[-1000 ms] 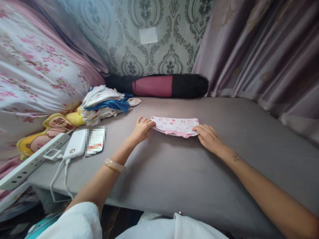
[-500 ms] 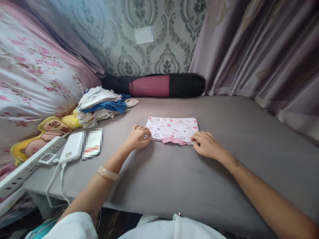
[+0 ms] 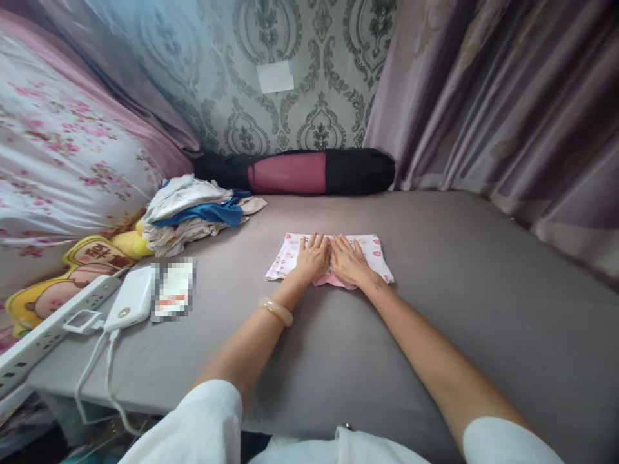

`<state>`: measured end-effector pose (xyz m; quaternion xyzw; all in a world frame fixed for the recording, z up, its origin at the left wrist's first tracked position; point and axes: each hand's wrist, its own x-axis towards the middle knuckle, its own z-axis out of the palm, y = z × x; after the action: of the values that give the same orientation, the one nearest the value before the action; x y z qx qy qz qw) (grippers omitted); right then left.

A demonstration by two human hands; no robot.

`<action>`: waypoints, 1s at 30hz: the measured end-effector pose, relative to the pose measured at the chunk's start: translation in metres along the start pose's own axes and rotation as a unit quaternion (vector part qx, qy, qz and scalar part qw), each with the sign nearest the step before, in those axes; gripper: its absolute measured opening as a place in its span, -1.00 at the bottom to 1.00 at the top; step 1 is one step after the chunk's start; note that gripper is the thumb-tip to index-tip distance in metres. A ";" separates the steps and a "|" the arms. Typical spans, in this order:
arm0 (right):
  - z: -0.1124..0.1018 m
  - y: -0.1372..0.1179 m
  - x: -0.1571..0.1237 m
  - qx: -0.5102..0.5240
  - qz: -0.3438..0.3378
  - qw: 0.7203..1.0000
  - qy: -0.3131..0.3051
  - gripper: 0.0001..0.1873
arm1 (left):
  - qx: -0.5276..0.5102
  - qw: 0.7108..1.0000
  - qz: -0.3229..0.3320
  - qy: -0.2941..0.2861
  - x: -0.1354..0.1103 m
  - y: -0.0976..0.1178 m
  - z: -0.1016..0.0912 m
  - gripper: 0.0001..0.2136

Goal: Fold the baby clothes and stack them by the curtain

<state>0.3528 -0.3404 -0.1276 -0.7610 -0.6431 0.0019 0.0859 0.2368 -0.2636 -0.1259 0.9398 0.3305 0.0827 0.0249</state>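
Note:
A small white garment with pink hearts and pink trim [image 3: 374, 254] lies flat on the grey bed sheet [image 3: 435, 335], in the middle of the view. Both my hands rest on top of it, side by side. My left hand [image 3: 313, 257] lies palm down with fingers stretched out over its left half; a pale bangle sits on that wrist. My right hand [image 3: 349, 260] lies flat the same way on its middle, fingers pointing away from me. Neither hand grips anything.
A pile of folded clothes [image 3: 193, 209] sits at the back left. A black and maroon roll bag [image 3: 294, 172] lies along the wall. A white power bank [image 3: 129, 307], a power strip [image 3: 43, 332] and a yellow plush toy [image 3: 91, 258] are at the left edge. Curtains hang on the right.
My hands let go of the garment's two ends and came together onto its middle, now pressing it flat. The garment lies spread on the sheet.

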 end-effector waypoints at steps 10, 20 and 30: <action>0.002 0.002 0.002 0.010 0.028 0.999 -0.033 -0.39 | 0.020 0.999 -0.024 -0.023 0.002 -0.011 0.009 -0.51; 0.005 0.027 -0.004 -0.030 0.166 0.985 0.026 -0.40 | 0.021 0.993 -0.119 -0.014 -0.003 -0.033 0.006 -0.54; -0.014 -0.002 0.009 -0.007 0.040 0.997 0.061 -0.40 | 0.030 0.999 -0.007 0.043 0.009 -0.003 -0.011 -0.51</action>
<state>0.3543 -0.3335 -0.1126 -0.7852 -0.6059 -0.0457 0.1196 0.2399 -0.2563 -0.1144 0.9334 0.3400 0.1135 -0.0168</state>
